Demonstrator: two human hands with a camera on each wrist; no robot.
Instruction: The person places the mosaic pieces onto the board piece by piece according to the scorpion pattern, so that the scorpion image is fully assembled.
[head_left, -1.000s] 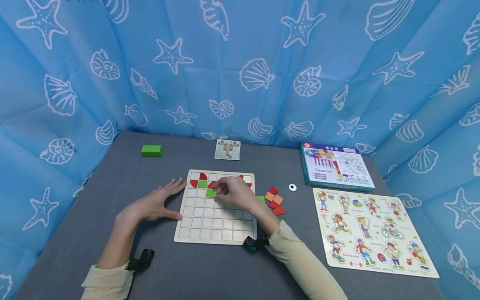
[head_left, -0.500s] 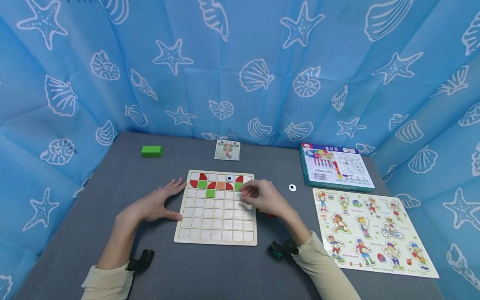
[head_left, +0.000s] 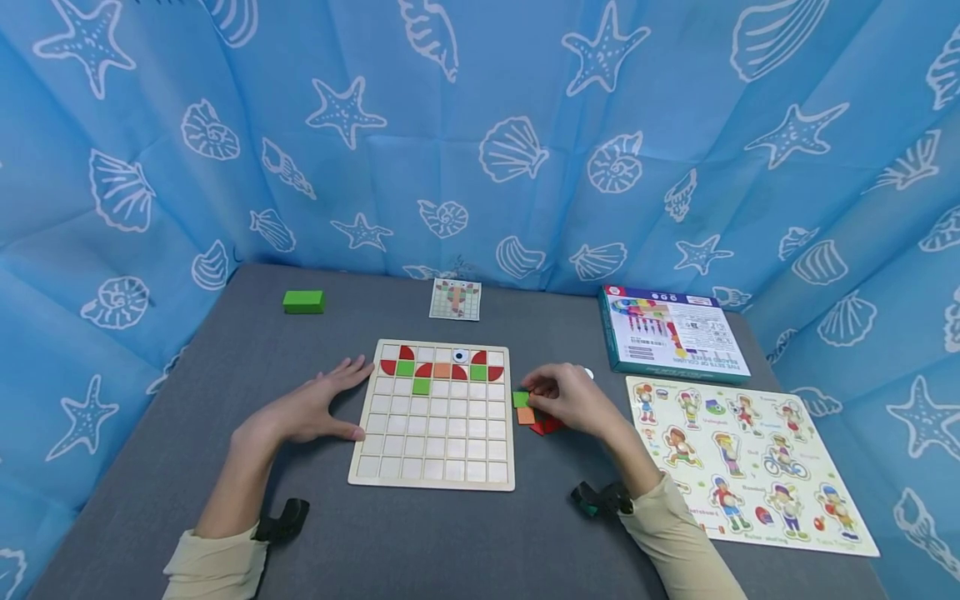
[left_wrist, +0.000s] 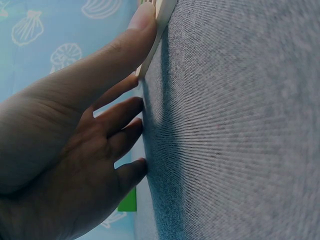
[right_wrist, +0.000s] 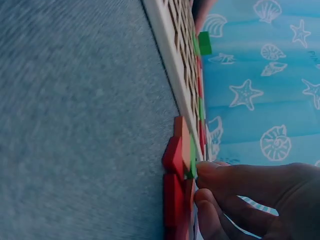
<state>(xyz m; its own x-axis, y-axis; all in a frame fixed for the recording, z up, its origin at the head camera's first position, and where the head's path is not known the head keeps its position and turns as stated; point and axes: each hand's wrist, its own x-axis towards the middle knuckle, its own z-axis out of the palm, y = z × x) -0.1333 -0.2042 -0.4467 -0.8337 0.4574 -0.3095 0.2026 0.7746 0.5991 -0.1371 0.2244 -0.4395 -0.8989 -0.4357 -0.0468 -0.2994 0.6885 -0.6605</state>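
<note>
Grip: can't tell if right hand [head_left: 576, 399], by flat green square tile [head_left: 520, 400] just right of pale wooden grid board [head_left: 435, 450], pinches anything. Left hand [head_left: 309, 407] unclenched, touching board. Best lift by edges, clear of orange square tile [head_left: 526, 416]

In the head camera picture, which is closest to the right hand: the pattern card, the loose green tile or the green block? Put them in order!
From the right hand:
1. Loose green tile, just left of it.
2. Pattern card, behind the grid board.
3. Green block, far over left.
</note>
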